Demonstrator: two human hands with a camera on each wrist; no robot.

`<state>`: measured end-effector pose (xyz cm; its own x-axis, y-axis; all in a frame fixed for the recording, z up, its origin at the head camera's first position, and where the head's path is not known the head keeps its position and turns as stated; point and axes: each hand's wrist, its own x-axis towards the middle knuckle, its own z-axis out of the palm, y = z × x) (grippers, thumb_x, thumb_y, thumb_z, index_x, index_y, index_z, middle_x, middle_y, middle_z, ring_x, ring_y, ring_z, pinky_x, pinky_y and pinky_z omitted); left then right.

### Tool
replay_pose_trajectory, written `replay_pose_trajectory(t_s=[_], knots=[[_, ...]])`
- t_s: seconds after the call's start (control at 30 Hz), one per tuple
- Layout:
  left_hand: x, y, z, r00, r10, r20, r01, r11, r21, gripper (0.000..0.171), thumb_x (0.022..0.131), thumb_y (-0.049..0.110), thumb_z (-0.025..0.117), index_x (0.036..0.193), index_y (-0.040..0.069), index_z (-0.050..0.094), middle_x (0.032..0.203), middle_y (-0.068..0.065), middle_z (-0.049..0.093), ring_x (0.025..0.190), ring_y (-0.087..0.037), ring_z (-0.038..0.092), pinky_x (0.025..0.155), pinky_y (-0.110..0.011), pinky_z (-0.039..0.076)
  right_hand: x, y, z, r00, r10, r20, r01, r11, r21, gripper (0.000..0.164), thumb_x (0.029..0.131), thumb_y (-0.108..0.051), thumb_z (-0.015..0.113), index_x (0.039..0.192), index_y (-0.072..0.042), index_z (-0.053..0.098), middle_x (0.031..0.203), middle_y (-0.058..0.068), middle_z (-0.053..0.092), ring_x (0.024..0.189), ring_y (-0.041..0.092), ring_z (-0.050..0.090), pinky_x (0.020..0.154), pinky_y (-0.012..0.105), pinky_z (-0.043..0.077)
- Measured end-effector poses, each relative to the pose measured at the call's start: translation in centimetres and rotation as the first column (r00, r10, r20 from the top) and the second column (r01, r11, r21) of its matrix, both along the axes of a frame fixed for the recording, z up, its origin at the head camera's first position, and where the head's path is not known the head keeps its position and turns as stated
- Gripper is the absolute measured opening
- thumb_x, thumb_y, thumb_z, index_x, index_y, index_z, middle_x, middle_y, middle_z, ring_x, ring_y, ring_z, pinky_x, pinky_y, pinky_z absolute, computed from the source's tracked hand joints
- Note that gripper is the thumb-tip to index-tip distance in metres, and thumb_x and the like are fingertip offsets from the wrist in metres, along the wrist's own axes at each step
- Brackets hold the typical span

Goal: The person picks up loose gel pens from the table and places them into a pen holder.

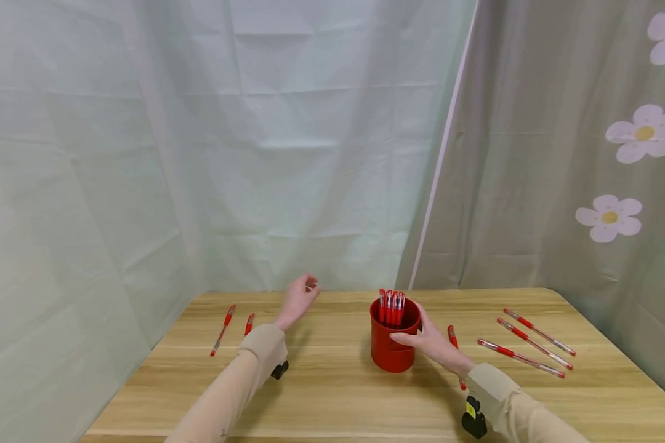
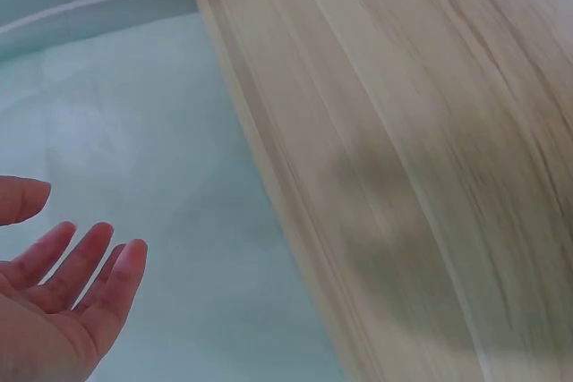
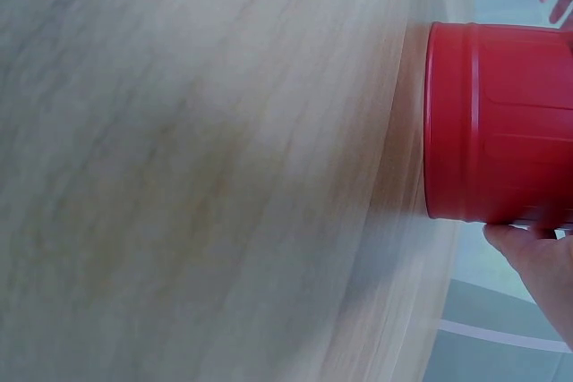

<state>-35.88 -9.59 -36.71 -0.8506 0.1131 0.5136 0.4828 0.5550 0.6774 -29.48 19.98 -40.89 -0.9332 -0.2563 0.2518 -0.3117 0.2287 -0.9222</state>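
Observation:
A red pen cup stands upright on the wooden table, with several red-and-clear pens leaning inside. On its right side my right hand grips the cup, thumb across the front wall; the other fingers are mostly hidden behind it. In the right wrist view the cup fills the right edge, with the hand against its side. My left hand is raised near the table's far edge, left of the cup. Its fingers are loosely bent and hold nothing, as the left wrist view of the hand shows.
Two red pens lie at the left, one in full view and one partly behind the left sleeve. Right of the cup, a pen lies partly under the right forearm. Three more pens lie farther right. Curtains hang behind the table.

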Motion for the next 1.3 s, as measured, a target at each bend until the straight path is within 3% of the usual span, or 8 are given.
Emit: replay_pose_trajectory(t_s=[0.47, 0.7, 1.0, 1.3], knots=[[0.4, -3.5, -0.9, 0.993, 0.099, 0.066, -0.091, 0.99, -0.105, 0.019, 0.084, 0.004, 0.059, 0.099, -0.006, 0.054, 0.097, -0.022, 0.056, 0.088, -0.034, 0.054, 0.073, -0.044, 0.045, -0.3, 0.1, -0.2, 1.0, 0.019, -0.004, -0.019, 1.0, 0.005, 0.077, 0.076, -0.022, 0.074, 0.136, -0.013, 0.026, 0.13, 0.009, 0.039, 0.119, 0.028, 0.033, 0.091, 0.05, 0.032], [0.6, -5.3, -1.3, 0.989, 0.117, 0.094, -0.101, 0.982, -0.157, 0.02, 0.085, 0.007, 0.058, 0.1, -0.006, 0.055, 0.099, -0.02, 0.055, 0.091, -0.034, 0.053, 0.075, -0.046, 0.043, -0.2, 0.0, 0.2, 1.0, 0.02, 0.008, -0.019, 1.0, -0.017, 0.076, 0.077, -0.018, 0.073, 0.136, -0.01, 0.026, 0.131, 0.012, 0.037, 0.118, 0.03, 0.033, 0.091, 0.049, 0.034], [0.5, -6.7, -1.3, 0.979, 0.183, 0.091, -0.155, 0.954, -0.258, 0.018, 0.082, 0.004, 0.058, 0.096, -0.007, 0.057, 0.095, -0.02, 0.058, 0.087, -0.033, 0.055, 0.074, -0.045, 0.044, 1.3, -0.2, 2.1, 0.999, 0.03, 0.025, -0.03, 0.999, -0.018, 0.075, 0.077, -0.01, 0.072, 0.135, -0.002, 0.024, 0.13, 0.019, 0.037, 0.116, 0.035, 0.036, 0.09, 0.051, 0.034], [1.1, -8.3, -1.5, 0.961, 0.245, 0.126, -0.19, 0.92, -0.343, 0.014, 0.081, 0.001, 0.054, 0.093, -0.007, 0.056, 0.084, -0.015, 0.057, 0.069, -0.024, 0.052, 0.059, -0.038, 0.045, -0.3, 0.2, 0.3, 1.0, 0.017, 0.003, -0.017, 1.0, 0.003, 0.072, 0.077, -0.015, 0.073, 0.133, -0.008, 0.028, 0.129, 0.013, 0.04, 0.115, 0.03, 0.038, 0.09, 0.047, 0.036]])
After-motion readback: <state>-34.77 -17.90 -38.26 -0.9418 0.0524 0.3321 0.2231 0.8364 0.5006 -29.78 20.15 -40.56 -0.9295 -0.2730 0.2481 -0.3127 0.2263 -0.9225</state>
